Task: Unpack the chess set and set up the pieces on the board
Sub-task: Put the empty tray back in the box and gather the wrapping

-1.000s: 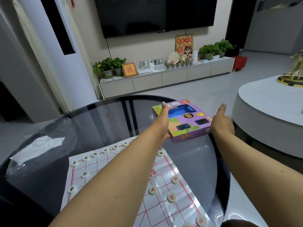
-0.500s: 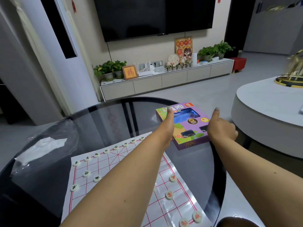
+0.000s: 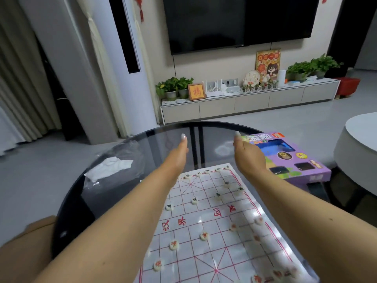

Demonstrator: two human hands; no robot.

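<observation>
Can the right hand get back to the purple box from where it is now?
Probably yes. The right hand hovers open just beside the purple box, which lies flat at the right edge of the glass table. Nothing stands between them.

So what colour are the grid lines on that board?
Red lines on the white board, clearest in the head view.

Dim, soft, motion-blurred, edges warped.

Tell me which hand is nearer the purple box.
Right. The right hand is at the purple box's near-left edge; the left hand is farther left, over bare glass.
</observation>
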